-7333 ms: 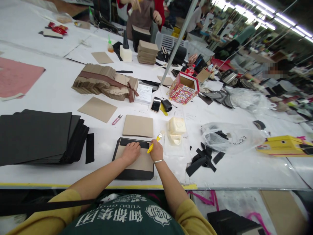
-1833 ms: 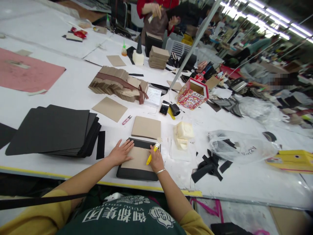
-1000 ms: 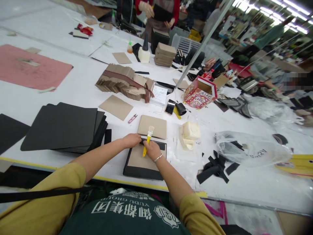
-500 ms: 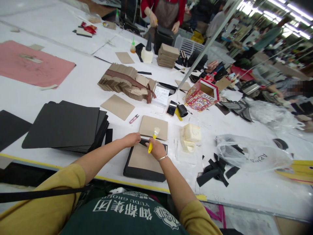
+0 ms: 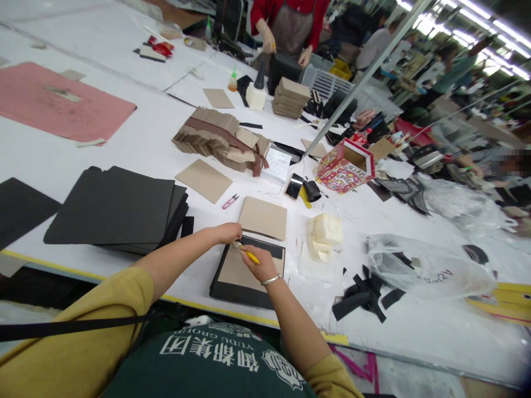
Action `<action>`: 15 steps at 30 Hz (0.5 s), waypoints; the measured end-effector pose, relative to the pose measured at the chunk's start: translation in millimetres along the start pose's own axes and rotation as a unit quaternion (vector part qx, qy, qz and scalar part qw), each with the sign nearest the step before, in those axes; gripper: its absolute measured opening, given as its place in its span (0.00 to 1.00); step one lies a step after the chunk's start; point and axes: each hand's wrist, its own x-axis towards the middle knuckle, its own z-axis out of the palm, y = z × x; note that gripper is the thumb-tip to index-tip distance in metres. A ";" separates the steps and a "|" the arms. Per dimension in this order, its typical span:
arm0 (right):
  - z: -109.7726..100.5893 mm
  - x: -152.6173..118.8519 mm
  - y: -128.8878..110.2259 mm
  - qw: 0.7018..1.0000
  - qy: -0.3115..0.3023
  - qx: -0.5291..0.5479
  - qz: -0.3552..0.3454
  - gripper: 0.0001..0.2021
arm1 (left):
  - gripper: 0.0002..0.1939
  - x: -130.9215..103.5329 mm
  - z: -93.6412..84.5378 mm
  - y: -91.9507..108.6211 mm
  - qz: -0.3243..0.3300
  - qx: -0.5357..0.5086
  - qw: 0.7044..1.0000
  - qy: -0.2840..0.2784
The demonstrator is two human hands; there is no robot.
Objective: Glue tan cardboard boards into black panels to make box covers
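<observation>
My right hand (image 5: 260, 265) is closed around the yellow handle of a small paintbrush (image 5: 251, 256). Its bristles point left and lie close to the fingertips of my left hand (image 5: 229, 232). Those left fingers are pinched at the left end of a black strip (image 5: 265, 247), which runs along the far edge of a low black stack (image 5: 244, 295). On that stack lies a tan board (image 5: 232, 269), partly covered by my right hand. Just beyond it rests another tan board (image 5: 263, 217). A pale glue-crusted container (image 5: 323, 235) stands to the right.
Black sheets (image 5: 120, 207) are piled on the left. Pink-handled thread snips (image 5: 230, 202), a phone (image 5: 294, 186) and bundled tan boards (image 5: 219, 138) lie farther back. Black scraps (image 5: 363, 296) and a plastic bag (image 5: 427, 265) are at right. A slanting pole (image 5: 365, 80) crosses the view; a co-worker (image 5: 290, 27) stands opposite.
My right hand has swung the brush from pointing away to pointing left, its bristles now by my left fingers. The black strip shows more fully along the stack's far edge.
</observation>
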 end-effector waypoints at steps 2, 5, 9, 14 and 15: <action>-1.1 -5.0 5.7 0.999 -0.005 -0.036 0.013 0.11 | 0.11 -0.1 -0.7 0.0 0.004 0.001 1.000 -0.015; -18.0 -23.7 17.0 0.996 -0.003 -0.076 0.041 0.10 | 0.12 -3.4 -2.9 0.8 0.004 0.004 1.000 -0.029; -52.0 -56.4 27.5 0.991 0.029 -0.097 0.086 0.11 | 0.14 -19.1 -0.7 10.1 0.008 0.012 1.000 -0.028; -46.6 -64.9 27.0 0.989 0.067 -0.035 0.130 0.16 | 0.23 -56.0 24.5 37.8 -0.019 0.093 0.995 0.035; -35.6 -59.8 25.9 0.990 0.059 -0.041 0.121 0.16 | 0.27 -62.9 30.6 42.7 -0.028 0.106 0.993 0.042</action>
